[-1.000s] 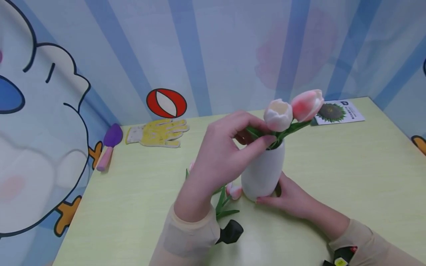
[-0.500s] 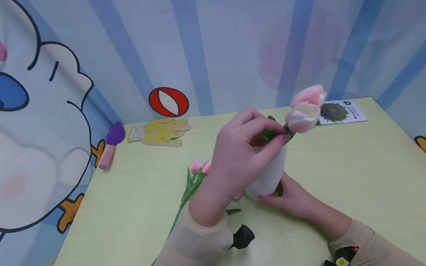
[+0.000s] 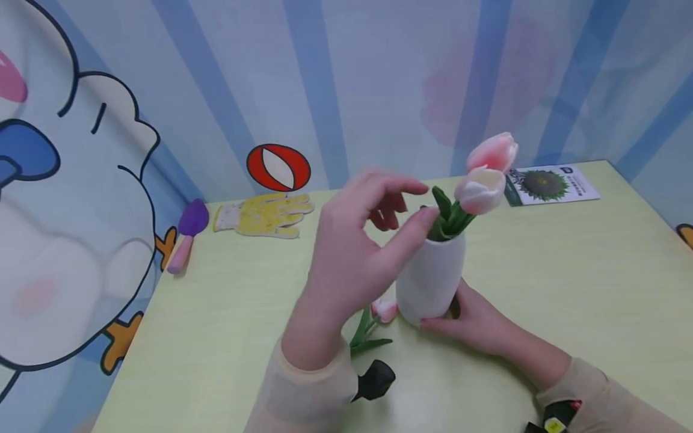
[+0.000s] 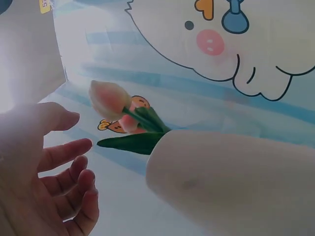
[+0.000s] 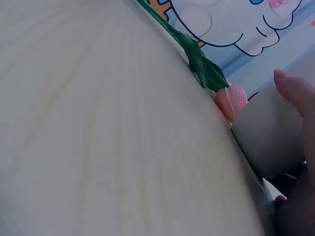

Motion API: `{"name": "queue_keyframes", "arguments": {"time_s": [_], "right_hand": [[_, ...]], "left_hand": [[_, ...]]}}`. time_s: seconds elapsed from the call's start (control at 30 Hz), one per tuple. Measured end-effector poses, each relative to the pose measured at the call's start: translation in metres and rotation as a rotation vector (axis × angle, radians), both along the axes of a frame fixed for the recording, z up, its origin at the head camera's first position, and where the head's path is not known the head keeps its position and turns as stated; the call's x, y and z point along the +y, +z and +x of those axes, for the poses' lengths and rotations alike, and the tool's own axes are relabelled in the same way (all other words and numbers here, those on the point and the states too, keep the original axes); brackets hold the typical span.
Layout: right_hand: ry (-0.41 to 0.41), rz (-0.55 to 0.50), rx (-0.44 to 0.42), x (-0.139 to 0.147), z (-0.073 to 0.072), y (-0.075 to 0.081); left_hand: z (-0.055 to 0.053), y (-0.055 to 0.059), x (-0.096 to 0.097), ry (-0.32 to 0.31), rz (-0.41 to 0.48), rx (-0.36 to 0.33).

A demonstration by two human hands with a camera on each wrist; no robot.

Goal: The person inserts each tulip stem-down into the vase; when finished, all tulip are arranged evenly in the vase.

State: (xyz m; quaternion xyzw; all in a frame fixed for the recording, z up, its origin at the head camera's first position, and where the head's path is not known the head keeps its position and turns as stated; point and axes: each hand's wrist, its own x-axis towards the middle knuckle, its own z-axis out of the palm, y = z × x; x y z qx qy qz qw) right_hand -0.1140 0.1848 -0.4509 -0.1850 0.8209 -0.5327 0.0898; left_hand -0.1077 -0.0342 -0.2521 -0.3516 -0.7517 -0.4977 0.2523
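Observation:
A white vase (image 3: 430,282) stands on the table and holds two pink-and-white tulips (image 3: 480,191) with green leaves. My right hand (image 3: 482,325) grips the vase low on its right side, thumb along the front; the thumb (image 5: 295,93) also shows against the vase in the right wrist view. Just left of the vase mouth is my left hand (image 3: 357,258), thumb and fingers spread apart with nothing between them. In the left wrist view its fingertips are close to a leaf (image 4: 130,142) but apart from it. Another tulip (image 3: 384,310) lies on the table beside the vase base, partly hidden by the left arm.
At the back left lie a yellow glove (image 3: 267,215) and a small trowel (image 3: 189,231) with a purple blade and pink handle. A card with a green plant picture (image 3: 552,184) lies at the back right. A patterned backdrop (image 3: 373,90) rises behind the table (image 3: 552,258).
My left hand has let go of the tulip stems and drawn back to the left, its fingers parting. The tulips leaned right, then swung back slightly. My right hand keeps its hold on the vase.

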Motion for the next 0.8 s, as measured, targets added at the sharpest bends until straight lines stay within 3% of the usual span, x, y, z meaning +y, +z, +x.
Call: {"name": "queue_keyframes", "arguments": {"time_s": [0.17, 0.37, 0.47, 0.6, 0.8], "right_hand": [[-0.001, -0.023, -0.015, -0.001, -0.001, -0.002], [-0.005, -0.015, -0.011, 0.001, -0.002, -0.002], [-0.003, -0.013, -0.010, 0.000, -0.003, -0.001], [-0.003, -0.014, -0.022, -0.003, -0.002, -0.001], [-0.031, -0.002, -0.020, -0.002, 0.001, -0.003]], "left_hand": [[0.006, 0.005, -0.025, 0.062, -0.033, 0.007], [0.007, 0.010, -0.053, 0.174, -0.254, 0.080], [0.008, 0.006, -0.069, 0.229, -0.373, 0.083], [0.016, -0.014, -0.086, 0.273, -0.536, 0.016], [0.037, -0.052, -0.095, 0.246, -0.781, -0.132]]}}
